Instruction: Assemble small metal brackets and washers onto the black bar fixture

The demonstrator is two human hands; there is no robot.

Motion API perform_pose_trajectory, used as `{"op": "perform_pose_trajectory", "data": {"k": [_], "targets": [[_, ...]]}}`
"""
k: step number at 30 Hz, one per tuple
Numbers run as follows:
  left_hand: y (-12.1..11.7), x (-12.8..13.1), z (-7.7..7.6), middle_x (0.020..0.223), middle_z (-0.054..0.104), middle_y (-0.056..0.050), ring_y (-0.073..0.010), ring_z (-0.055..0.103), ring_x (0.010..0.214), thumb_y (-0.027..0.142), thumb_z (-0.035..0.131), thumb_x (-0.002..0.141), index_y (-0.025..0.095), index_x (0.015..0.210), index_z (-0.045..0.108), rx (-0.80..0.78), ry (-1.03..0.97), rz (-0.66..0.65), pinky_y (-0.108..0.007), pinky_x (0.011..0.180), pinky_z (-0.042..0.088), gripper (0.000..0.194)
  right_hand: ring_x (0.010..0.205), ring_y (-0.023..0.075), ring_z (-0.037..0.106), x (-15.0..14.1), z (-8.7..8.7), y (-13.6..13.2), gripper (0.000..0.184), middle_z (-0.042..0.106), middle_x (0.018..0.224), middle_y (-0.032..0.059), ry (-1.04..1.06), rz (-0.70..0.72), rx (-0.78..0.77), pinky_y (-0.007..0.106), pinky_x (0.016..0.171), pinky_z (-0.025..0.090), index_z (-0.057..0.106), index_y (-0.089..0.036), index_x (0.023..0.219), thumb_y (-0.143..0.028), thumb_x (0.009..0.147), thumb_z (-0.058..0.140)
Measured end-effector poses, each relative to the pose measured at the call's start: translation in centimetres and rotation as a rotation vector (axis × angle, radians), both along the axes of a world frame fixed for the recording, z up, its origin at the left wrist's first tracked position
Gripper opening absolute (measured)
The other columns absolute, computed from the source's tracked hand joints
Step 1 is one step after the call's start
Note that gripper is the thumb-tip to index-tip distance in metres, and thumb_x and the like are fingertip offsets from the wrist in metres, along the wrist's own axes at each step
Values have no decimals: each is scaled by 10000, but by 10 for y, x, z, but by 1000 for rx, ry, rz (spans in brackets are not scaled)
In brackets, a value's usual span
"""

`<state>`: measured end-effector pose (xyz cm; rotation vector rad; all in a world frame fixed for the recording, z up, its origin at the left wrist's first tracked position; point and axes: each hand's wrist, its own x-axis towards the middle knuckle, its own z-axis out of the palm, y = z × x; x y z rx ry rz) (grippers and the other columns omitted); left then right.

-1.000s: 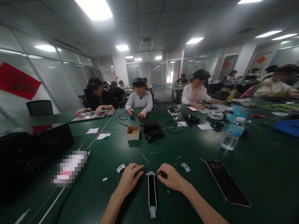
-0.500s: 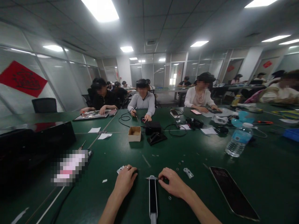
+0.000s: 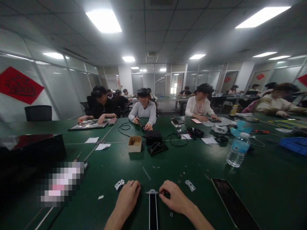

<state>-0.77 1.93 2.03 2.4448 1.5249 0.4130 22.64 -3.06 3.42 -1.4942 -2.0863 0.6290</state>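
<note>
A long narrow bar [image 3: 153, 212] with a dark middle and pale edges stands out toward me on the table, its near end cut off by the frame. Across its far end lies a thin metal rod [image 3: 151, 192]. My right hand [image 3: 174, 196] pinches the rod's right end between thumb and forefinger. Palm down to the left of the bar, my left hand [image 3: 128, 195] has its fingers curled together; whatever may be in them is hidden. Beside its knuckles sits a small metal bracket [image 3: 119, 184]. Another metal bracket [image 3: 190, 185] lies beyond my right hand, and a small ring [image 3: 171, 214] lies below it.
A dark phone [image 3: 232, 203] lies at right, with a water bottle [image 3: 238, 150] behind it. Ahead are a small open box [image 3: 134, 144] and a black stand [image 3: 157, 148]. A blurred-out item [image 3: 62, 182] lies at left. Co-workers sit across the table.
The view has tilted up slightly, so the table sits lower in the picture. My left hand has shifted a little right, uncovering more of the bracket. My right hand stays at the rod.
</note>
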Motion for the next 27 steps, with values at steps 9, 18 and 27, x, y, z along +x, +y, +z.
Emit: {"op": "perform_pose_trajectory", "data": {"k": [9,18,27], "targets": [[-10,16,0,769,651,-27,-179,603,732,205,462,855,193,808,590,-106,-209,-65,-245,648,398,137,821,168,549,2,-18,6,87,628,827,19,4,25,84,286,746,413,632,-190,842,-196,811,552],[-8,13,0,720,638,10,-144,561,628,271,529,801,175,819,601,-217,-370,-53,-221,575,392,121,830,167,550,0,-11,3,92,625,827,19,-8,18,64,280,748,412,635,-189,843,-190,813,547],[-13,15,8,831,680,-9,-171,605,758,232,510,835,187,862,658,-199,-337,-116,-242,687,426,157,841,178,559,-1,-2,0,118,629,852,27,-15,15,39,294,749,429,645,-193,870,-208,826,537]]}}
